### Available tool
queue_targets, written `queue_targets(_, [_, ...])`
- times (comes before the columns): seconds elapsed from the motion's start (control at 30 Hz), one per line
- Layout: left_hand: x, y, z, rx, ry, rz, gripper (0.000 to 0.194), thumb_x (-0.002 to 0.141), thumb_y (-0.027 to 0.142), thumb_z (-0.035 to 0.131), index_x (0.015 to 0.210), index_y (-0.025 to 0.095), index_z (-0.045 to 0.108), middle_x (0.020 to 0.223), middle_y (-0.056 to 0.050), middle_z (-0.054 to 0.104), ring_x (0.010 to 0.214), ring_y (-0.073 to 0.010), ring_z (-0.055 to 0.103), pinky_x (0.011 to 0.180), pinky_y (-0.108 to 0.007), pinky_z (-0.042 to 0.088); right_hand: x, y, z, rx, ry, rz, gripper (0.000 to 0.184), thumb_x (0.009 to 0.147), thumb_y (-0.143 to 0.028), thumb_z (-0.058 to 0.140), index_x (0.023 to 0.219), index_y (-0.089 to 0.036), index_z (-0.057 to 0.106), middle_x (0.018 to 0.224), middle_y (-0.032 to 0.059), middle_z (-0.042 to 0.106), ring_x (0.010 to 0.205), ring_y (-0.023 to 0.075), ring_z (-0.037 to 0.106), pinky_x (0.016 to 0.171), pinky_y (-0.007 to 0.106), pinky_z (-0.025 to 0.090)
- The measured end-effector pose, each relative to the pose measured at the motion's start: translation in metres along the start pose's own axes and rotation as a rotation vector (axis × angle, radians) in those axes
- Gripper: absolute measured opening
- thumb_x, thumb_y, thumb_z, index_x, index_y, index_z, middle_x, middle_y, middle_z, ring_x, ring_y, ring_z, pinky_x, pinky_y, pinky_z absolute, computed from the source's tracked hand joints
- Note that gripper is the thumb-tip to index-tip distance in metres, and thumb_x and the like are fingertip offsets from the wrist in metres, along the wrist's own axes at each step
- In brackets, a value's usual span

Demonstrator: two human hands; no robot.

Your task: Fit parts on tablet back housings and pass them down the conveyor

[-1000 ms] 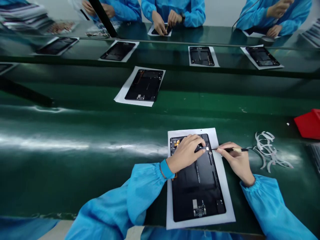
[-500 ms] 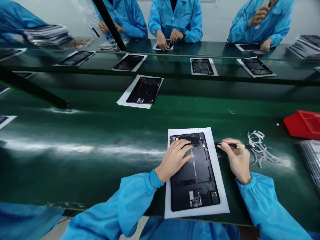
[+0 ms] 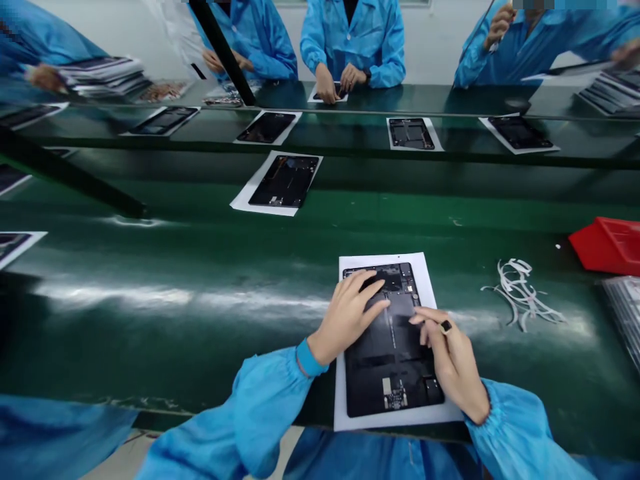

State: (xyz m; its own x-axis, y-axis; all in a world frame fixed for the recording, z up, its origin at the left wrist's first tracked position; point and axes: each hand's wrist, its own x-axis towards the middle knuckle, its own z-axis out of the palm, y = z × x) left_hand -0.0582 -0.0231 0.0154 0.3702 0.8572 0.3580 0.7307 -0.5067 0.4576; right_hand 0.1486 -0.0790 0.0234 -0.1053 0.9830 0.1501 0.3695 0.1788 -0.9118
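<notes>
An opened black tablet (image 3: 387, 363) lies on a white sheet (image 3: 345, 410) at the near edge of the green belt, its inner boards and cables showing. My left hand (image 3: 347, 315) rests on the tablet's upper left part, fingers stretched flat and apart. My right hand (image 3: 453, 363) lies on the tablet's right edge, closed round a thin dark tool (image 3: 445, 326) whose end points up toward the camera; its fingertips touch the tablet's middle right. Both arms wear blue sleeves.
Several more tablets on white sheets lie farther up the belt, the nearest (image 3: 285, 181). White peeled strips (image 3: 520, 293) lie to the right, a red tray (image 3: 607, 245) beyond them. Co-workers in blue (image 3: 353, 40) work at the far side. A black bar (image 3: 70, 177) crosses left.
My right hand has come in from the right of the sheet onto the tablet's right edge, turning the tool end-on. My left hand has slid from the tablet's top centre to its upper left.
</notes>
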Motion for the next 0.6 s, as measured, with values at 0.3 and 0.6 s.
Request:
queue_targets(0.3, [0.005,0.0,0.017,-0.075,0.097,0.059,0.013,0.091,0.021,0.057,0.09,0.02,0.07,0.1,-0.005,0.07,0.097,-0.0204,0.062,0.09,-0.039,0.048,0.016,0.006,-0.002,-0.132,-0.063,0.022,0.021,0.094,-0.024,0.047,0.107,-0.02,0.064,0.094,0.0062,0.063,0.086,0.0186,0.062,0.076,0.03,0.05])
queue_targets(0.6, [-0.06,0.057,-0.043,-0.626,0.144,-0.001,0.017,0.089,0.027,0.063,0.103,0.018,0.063,0.08,-0.005,0.062,0.071,-0.0138,0.058,0.066,-0.025,0.049,-0.017,-0.019,0.008,-0.275,-0.089,-0.518,0.025,0.092,-0.013,0.051,0.114,-0.017,0.064,0.066,0.0011,0.062,0.059,0.0147,0.058,0.062,0.028,0.05])
